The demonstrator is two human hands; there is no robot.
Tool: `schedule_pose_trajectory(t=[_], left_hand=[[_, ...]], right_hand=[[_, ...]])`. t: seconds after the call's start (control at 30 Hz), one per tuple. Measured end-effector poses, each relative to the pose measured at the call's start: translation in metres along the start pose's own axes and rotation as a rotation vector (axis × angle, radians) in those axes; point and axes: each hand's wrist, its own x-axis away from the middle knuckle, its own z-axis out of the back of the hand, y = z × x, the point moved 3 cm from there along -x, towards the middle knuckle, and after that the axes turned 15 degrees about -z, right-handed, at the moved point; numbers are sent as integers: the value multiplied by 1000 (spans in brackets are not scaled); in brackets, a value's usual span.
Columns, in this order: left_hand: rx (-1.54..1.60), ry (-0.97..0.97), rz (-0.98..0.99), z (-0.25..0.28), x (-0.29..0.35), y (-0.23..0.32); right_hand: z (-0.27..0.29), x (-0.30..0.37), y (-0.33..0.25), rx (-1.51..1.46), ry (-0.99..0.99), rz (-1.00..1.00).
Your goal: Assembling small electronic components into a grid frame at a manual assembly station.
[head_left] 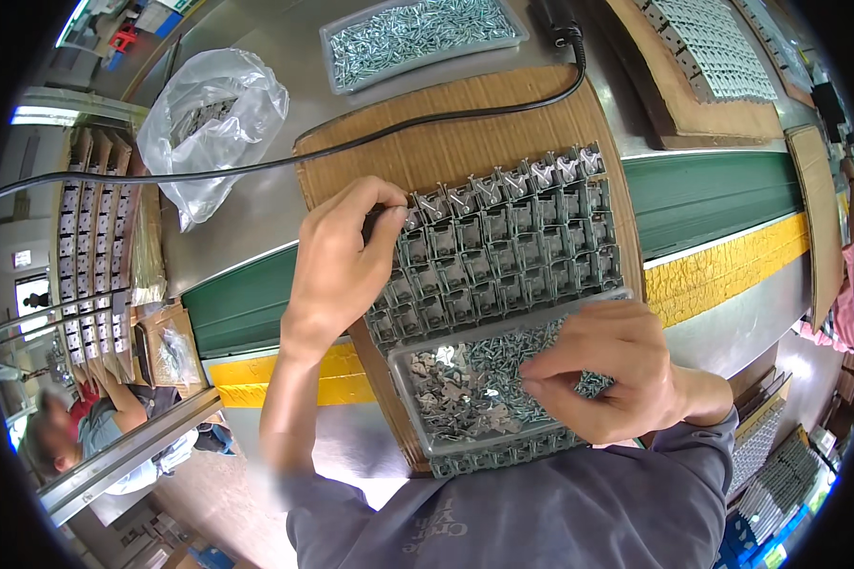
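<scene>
Rows of small metal brackets point(493, 256) stand close together on a sheet of brown cardboard point(380, 152). Along the far row, screws lie across the bracket tops. At that row's left end, my left hand point(342, 261) is closed, thumb and forefinger pinched against the corner bracket; what lies between them is hidden. My right hand point(617, 370) hovers over a clear plastic tray point(410, 403), fingertips pinched together above its screws point(503, 365). Whatever they hold is too small to make out. Flat metal plates point(455, 394) fill the tray's left side. The tray rests on the nearer brackets.
A black cable point(427, 119) crosses the cardboard's far part. Beyond it sits another tray of screws point(422, 43); a clear plastic bag point(213, 123) lies at the left. A green conveyor belt point(712, 199) runs beneath the cardboard. Another person point(104, 427) works at far left.
</scene>
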Motion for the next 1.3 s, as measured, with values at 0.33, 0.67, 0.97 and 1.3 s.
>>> schedule_pose_trajectory(t=[0.33,0.67,0.97,1.3], left_hand=[[67,24,157,-5,-4,-5],[23,-65,86,2,-7,-2],[-54,-39,64,5,-5,2],[-199,-525,-325,-13,55,99]], right_hand=[[-12,18,9,541,-293,-70],[-1,11,1,456,-278,-15],[-3,12,2,342,-220,47],[5,1,1,250,-102,33]])
